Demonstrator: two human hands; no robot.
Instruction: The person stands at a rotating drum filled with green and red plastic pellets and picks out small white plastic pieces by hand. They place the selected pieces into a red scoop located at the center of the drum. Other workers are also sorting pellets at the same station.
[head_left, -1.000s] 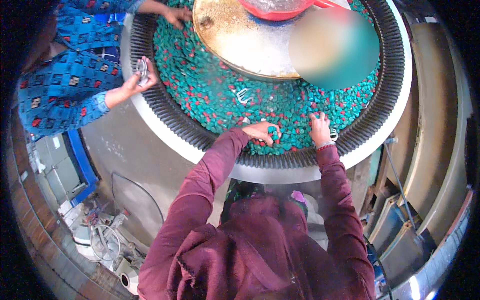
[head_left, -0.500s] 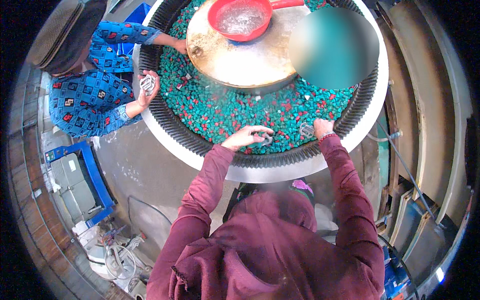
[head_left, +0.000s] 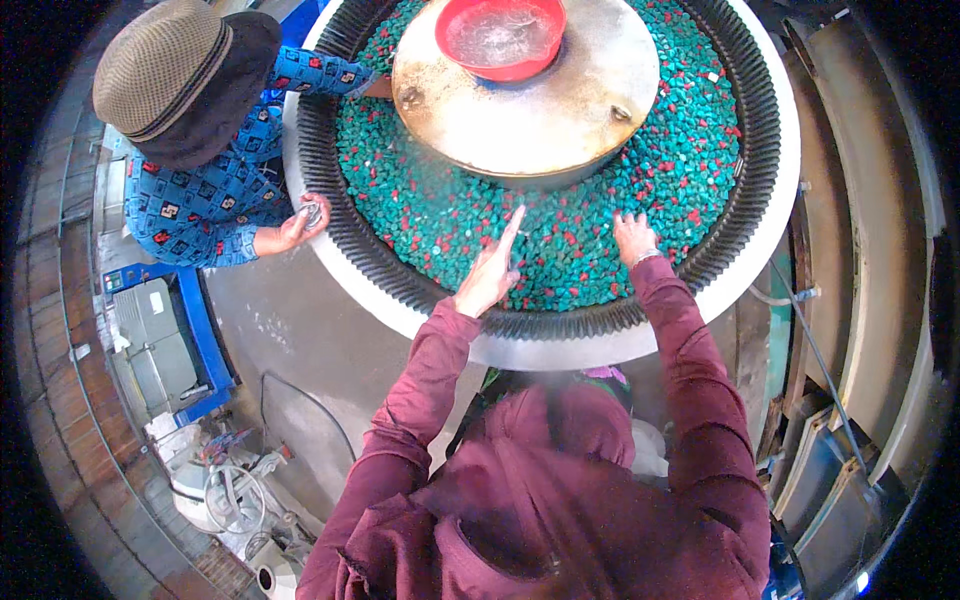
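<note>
My left hand (head_left: 489,275) is over the near part of a bed of small green and red tumbling stones (head_left: 580,265), its fingers stretched forward and nothing visible in it. To its right, my right hand (head_left: 635,238) rests on the stones with fingers apart and fingertips down among them. I cannot see anything held there. The stones fill a round tub with a black ribbed wall (head_left: 560,325) and a broad white rim (head_left: 560,352). At the left, a co-worker's hand (head_left: 292,230) holds a small grey metal part (head_left: 313,211) over the rim.
A round, stained metal cover (head_left: 530,120) rises from the tub's middle, with a red pan (head_left: 500,40) on top holding clear liquid. The co-worker's other arm (head_left: 325,73) reaches in at the far left. Large curved panels (head_left: 860,200) stand at the right; a grey-and-blue machine (head_left: 165,340) is at the left.
My left hand has straightened its fingers, and my right hand has spread open. Two grey metal parts beside my hands are no longer visible. The co-worker's held part is lower.
</note>
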